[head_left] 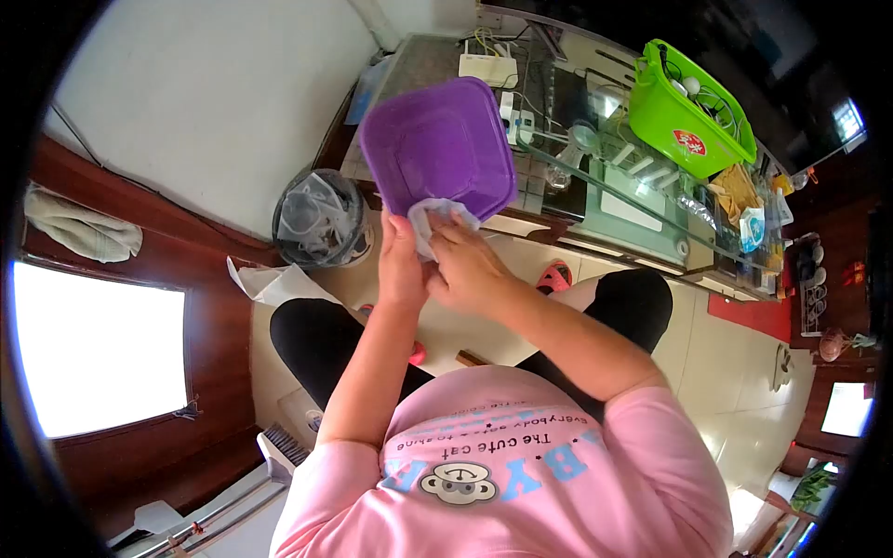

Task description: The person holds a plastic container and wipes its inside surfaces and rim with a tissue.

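A purple plastic basin (437, 139) is held up in front of me, tilted so that its inside faces my view. My left hand (402, 265) grips its near edge, with the thumb pointing up along the wall. Beside it, my right hand (465, 265) presses a thin whitish cloth (430, 223) against the basin's near rim. The cloth drapes over that rim, and part of it is hidden under my fingers. My two hands are close together, touching or nearly so at the wrists.
A glass-topped cabinet (614, 219) carries a white router (488, 70), cables and a green basket (684, 116) of cords. On the floor stands a bin with a clear liner (321, 219). A wooden block (473, 359) lies between my legs. A brush (284, 445) is at lower left.
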`<state>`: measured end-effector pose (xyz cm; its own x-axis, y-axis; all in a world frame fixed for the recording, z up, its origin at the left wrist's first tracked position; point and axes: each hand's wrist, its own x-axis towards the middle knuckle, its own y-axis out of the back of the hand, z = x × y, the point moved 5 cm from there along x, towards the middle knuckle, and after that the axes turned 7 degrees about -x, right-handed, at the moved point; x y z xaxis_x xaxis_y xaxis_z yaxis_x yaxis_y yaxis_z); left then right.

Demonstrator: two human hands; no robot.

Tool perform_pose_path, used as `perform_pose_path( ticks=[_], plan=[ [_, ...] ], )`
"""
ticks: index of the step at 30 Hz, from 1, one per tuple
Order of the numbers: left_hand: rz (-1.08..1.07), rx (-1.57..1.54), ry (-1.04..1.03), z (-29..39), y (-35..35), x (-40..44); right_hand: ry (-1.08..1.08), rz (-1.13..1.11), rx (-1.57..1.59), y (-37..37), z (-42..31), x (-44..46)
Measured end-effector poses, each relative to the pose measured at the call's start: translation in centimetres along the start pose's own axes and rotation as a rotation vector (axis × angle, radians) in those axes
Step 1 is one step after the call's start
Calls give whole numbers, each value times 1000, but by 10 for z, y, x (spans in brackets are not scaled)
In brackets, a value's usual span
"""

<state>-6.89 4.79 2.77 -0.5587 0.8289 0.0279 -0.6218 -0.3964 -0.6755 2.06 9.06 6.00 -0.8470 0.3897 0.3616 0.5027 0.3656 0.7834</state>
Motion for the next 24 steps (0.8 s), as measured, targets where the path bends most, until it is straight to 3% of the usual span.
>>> perform_pose_path(
  ticks=[5,7,9,11,13,15,19,24],
  plan=[
    [-43,-148,44,7,4,-3,88,-7,-59,16,26,-14],
    [-87,-211,-51,10,-5,-1,49,-13,-259,21,51,-17],
    [-93,-165,-80,4,-7,-2,25,10,-247,8,44,-18],
    [17,-153,62,-9,-5,-6,26,133,-33,-9,16,-15],
    [11,-111,-26,0,-8,-2,-25,102,31,0,6,-11],
    [-69,-161,-1,8,-3,-2,82,8,-75,2,21,-15],
    [-52,-160,-54,13,0,-1,11,-33,-267,14,59,-17],
    [-24,-139,8,7,-3,0,44,74,-13,-6,-1,-5]
  ],
)
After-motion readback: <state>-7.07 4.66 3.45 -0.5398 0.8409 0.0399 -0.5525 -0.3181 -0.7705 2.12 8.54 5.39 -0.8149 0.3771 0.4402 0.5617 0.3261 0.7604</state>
